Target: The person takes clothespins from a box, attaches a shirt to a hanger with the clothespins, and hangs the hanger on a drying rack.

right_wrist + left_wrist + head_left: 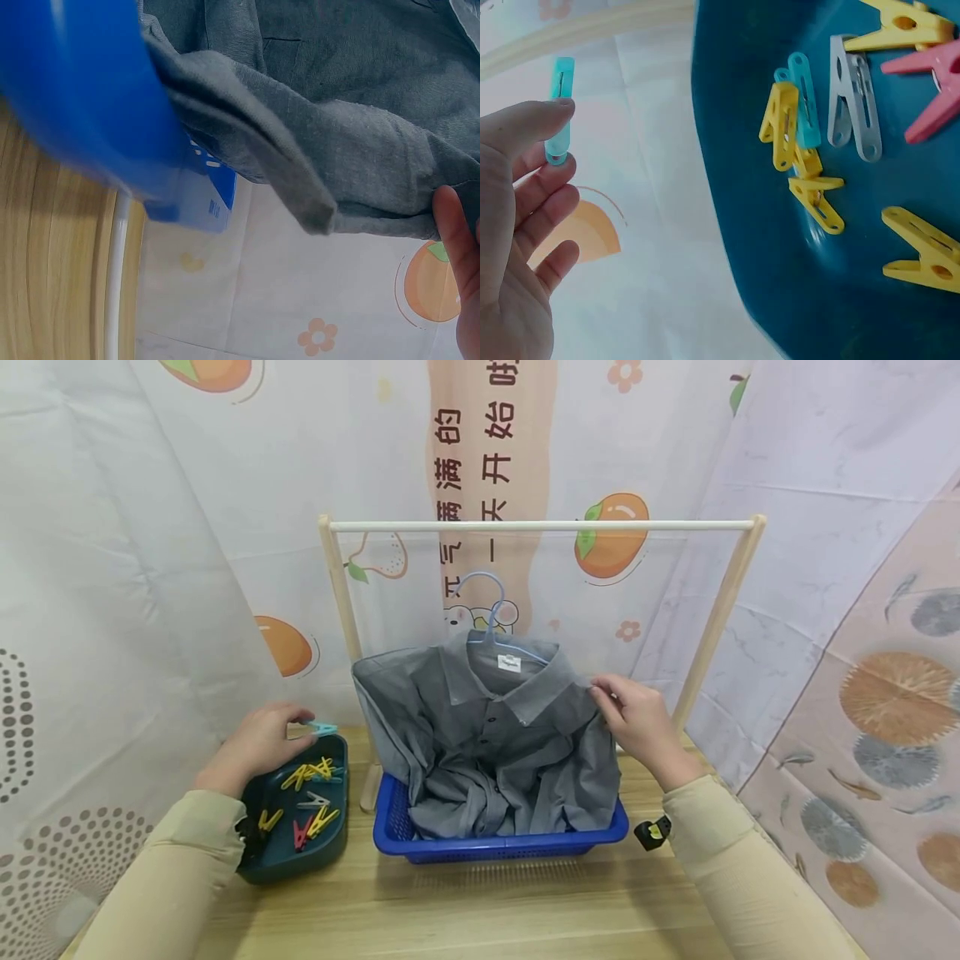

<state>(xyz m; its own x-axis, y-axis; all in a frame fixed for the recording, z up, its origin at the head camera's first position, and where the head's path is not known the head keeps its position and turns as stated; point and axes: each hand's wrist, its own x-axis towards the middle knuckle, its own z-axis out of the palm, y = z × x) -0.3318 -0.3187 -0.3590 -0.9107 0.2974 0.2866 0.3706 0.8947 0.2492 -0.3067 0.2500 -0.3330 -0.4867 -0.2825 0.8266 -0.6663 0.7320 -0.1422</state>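
My left hand [264,739] is above the far rim of a dark teal bin [300,862], pinching a light-teal clothespin [563,73] between thumb and fingertips. Several yellow, red, grey and teal clothespins [302,831] lie in that bin. A grey button-up shirt [487,752] on a light blue hanger [491,633] is propped up with its lower part bunched in a blue basket [502,844]. At the shirt's right shoulder, my right hand [636,714] pinches the fabric between thumb and fingers. The hanger's hook stands below the rack's bar.
Behind the basket stands a rack with a white bar [540,526] and wooden posts [716,622]. A small black object [652,833] lies right of the basket on the wooden table [480,910]. Printed curtains [637,435] enclose the back and sides.
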